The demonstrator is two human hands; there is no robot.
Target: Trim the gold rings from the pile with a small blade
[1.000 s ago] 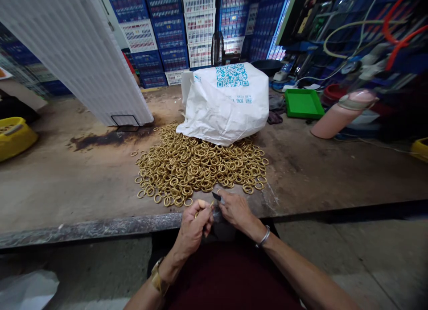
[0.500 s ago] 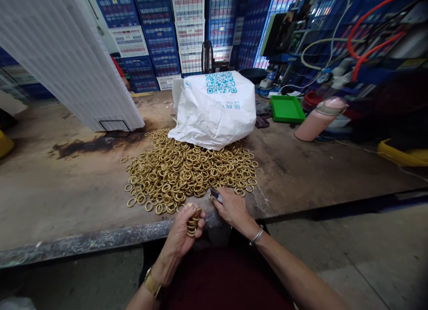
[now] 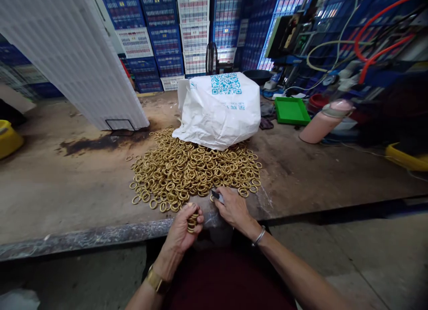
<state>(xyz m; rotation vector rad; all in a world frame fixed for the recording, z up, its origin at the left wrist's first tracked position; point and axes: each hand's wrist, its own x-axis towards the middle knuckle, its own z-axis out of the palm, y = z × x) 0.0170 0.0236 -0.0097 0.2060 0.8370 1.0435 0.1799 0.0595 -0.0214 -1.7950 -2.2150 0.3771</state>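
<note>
Left hand (image 3: 183,226) curled around rings (image 3: 192,223), right hand (image 3: 234,208) palm-down, gripping tool (image 3: 218,196)

The left hand (image 3: 182,229) conceals part of its gold-coloured rings (image 3: 192,222); their count cannot be determined. The right hand (image 3: 236,209) obscures the rear of the black-tipped tool (image 3: 220,197). The white sack (image 3: 219,118) covers the back of the ring pile (image 3: 187,171). The left edge truncates the yellow container (image 3: 9,140); the top edge, the corrugated panel (image 3: 76,55).
</note>
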